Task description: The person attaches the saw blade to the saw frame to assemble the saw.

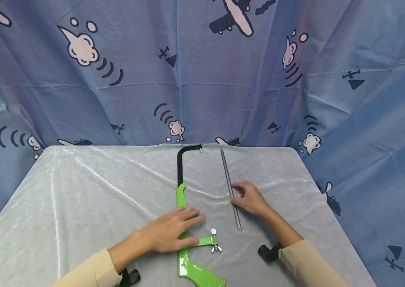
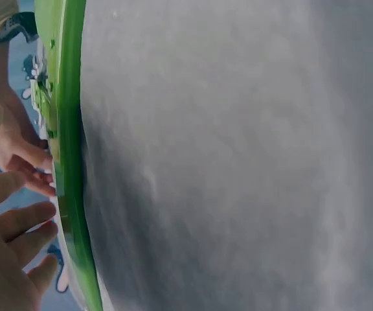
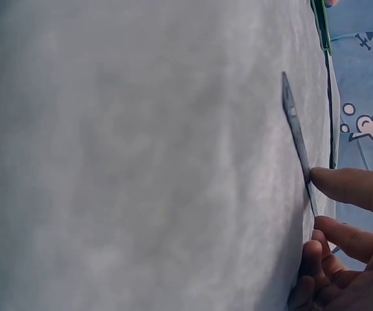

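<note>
Head view: I see the right hand [image 1: 250,199] pinching a long, thin, grey metal strip [image 1: 226,171], its far end near the grey cloth-covered worktop's [image 1: 98,207] back edge. Beside it, the left hand [image 1: 173,231] spreads its fingers over a green-and-black hook-shaped saw frame [image 1: 181,197].

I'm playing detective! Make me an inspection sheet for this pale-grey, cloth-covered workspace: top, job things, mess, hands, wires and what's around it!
Surface: creased, pale-grey, velvety-looking cloth.
Job's things: green-and-black hacksaw frame with a silver metal wing nut; long, thin, dark-grey blade apart from it, to its right.
Clutter: nothing seen.
Hands: bare left hand over the frame, fingers extended, contact unclear; bare right hand touching the blade with thumb and finger.
Cables: nothing seen.
Surroundings: blue fabric printed with airplanes and clouds.
</note>
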A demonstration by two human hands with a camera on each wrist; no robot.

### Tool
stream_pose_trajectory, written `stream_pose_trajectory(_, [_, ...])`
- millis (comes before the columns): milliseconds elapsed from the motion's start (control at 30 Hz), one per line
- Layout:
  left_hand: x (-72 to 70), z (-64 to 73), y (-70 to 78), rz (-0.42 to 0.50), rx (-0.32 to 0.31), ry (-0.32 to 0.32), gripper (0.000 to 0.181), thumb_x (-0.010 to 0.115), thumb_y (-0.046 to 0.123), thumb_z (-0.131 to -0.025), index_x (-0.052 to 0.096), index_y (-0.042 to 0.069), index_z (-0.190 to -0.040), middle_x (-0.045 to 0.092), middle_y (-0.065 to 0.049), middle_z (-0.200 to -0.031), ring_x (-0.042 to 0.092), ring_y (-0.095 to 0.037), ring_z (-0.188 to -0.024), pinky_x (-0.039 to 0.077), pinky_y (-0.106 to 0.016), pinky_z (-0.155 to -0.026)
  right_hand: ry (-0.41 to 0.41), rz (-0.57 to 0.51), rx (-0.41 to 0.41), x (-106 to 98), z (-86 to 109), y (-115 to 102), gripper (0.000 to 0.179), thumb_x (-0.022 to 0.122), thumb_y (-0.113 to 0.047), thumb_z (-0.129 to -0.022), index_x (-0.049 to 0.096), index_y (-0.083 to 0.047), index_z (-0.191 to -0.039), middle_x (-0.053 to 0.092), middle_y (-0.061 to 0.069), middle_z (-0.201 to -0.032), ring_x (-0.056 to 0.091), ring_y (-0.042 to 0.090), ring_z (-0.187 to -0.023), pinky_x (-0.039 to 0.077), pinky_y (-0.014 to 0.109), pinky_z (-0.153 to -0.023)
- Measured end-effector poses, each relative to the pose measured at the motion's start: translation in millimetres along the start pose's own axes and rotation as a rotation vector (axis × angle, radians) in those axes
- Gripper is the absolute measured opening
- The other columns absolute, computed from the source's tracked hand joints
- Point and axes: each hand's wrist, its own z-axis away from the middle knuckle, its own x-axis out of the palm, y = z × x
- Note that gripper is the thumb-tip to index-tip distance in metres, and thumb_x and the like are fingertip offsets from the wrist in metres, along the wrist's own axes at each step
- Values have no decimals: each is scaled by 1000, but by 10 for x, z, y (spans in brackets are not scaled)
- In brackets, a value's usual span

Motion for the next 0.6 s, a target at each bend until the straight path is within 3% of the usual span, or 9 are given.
stream_pose_trajectory(400, [63, -8, 72, 104, -15, 9, 63, 47, 54, -100, 50, 11, -146, 58, -4, -137, 51, -18, -129, 40, -35, -109, 11, 3, 21, 41, -40, -54, 47, 79, -4, -75, 62, 7, -118, 60, 14, -98, 54, 22, -82, 44, 35, -73])
stream_pose_trajectory(600, [57, -20, 102, 103, -24, 7, 61, 53, 50, -98, 53, 9, -143, 62, -3, -129, 54, -17, -124, 41, -33, -107, -4, -3, 51, 55, -59, -70, 46, 78, -2, -76, 60, 7, -118, 58, 10, -94, 52, 21, -80, 43, 35, -72])
